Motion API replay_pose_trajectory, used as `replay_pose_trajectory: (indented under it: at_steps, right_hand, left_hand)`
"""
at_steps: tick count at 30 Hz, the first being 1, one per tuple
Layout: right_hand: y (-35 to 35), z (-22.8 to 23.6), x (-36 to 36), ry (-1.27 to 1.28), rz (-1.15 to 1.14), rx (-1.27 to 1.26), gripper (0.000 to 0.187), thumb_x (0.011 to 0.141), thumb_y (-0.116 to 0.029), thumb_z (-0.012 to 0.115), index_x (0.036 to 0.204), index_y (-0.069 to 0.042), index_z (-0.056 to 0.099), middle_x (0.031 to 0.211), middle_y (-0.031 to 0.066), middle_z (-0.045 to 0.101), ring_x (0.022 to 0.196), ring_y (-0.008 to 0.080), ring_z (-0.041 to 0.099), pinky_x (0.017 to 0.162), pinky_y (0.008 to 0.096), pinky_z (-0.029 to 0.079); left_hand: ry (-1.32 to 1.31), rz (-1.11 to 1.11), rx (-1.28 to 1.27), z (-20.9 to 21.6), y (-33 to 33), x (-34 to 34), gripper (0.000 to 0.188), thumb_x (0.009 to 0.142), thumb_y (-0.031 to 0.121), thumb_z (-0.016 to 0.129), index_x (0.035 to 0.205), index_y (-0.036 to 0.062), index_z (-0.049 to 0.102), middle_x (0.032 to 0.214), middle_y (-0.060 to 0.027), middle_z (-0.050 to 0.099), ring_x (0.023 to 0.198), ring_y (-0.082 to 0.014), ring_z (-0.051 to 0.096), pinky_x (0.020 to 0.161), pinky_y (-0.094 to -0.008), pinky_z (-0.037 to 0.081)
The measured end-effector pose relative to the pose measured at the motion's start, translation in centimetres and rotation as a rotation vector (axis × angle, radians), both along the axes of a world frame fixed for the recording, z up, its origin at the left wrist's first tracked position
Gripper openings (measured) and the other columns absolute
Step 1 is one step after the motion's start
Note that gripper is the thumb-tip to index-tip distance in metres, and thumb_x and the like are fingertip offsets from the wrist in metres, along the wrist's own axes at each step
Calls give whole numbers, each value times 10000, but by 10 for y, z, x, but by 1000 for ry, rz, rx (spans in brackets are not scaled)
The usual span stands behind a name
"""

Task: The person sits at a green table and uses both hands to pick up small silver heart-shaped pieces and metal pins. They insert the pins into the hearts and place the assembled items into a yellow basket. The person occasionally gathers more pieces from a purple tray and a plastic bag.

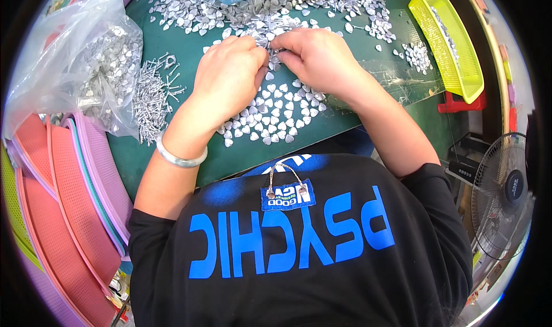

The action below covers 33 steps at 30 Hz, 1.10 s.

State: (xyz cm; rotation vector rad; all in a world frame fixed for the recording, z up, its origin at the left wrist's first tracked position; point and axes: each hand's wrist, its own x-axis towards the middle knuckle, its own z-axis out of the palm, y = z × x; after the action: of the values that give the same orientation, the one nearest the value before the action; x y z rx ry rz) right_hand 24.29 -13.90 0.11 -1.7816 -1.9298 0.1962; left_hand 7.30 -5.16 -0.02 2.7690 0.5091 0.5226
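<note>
Many small silver heart-shaped pieces (pixel 270 114) lie spread over the green tabletop in front of me, with a larger heap of hearts (pixel 253 16) behind my hands. My left hand (pixel 233 77) is curled closed at the near edge of the heap, its fingertips mostly hidden under it. Facing it, my right hand (pixel 322 60) has thumb and index finger bent together among the hearts. What either hand pinches is too small or too hidden to make out. The two hands are close together, their fingertips a small gap apart.
Left of my hands lie a pile of thin silver metal pins (pixel 152 97) and a clear plastic bag (pixel 112 68) of hearts. Pink and purple baskets (pixel 69 212) stack at the lower left. A yellow-green basket (pixel 468 68) sits at the far right, above a fan (pixel 512 189).
</note>
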Motion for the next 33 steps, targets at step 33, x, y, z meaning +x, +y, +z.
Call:
replay_pose_trajectory:
  at_steps: [33]
  right_hand:
    - [13, 23, 23, 52, 79, -180, 146, 805, -143, 591, 880, -61, 685, 765, 144, 670, 746, 309, 648, 679, 402, 509]
  left_hand:
    - [-309, -73, -168, -15, 1, 15, 207, 764, -55, 649, 955, 23, 640, 854, -116, 644, 791, -278, 632, 711, -352, 505]
